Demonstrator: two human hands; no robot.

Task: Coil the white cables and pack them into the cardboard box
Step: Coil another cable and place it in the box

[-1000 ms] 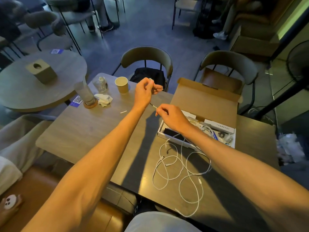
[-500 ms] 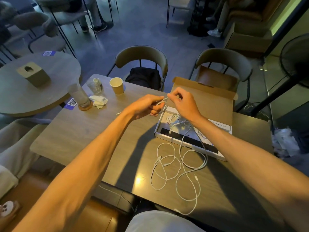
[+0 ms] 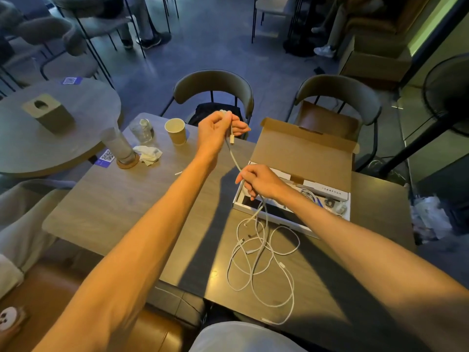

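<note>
While my left hand (image 3: pixel 215 130) pinches the white cable (image 3: pixel 234 158) just above its dangling plug and my right hand (image 3: pixel 258 182) curls round the same strand lower down, the rest drops into the tangle of cables (image 3: pixel 261 252) on the table (image 3: pixel 127 212), just before the open cardboard box (image 3: pixel 302 153). To coil well, I should let it slide through my right fingers, lay even loops into the left, and lift slowly against snags.

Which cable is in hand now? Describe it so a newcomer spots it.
Find the open cardboard box on the table. Just left of it, one white cable runs through the air from the left hand down to the right hand. Unlike the loose cables tangled on the table, it is lifted, its plug dangling.
</note>
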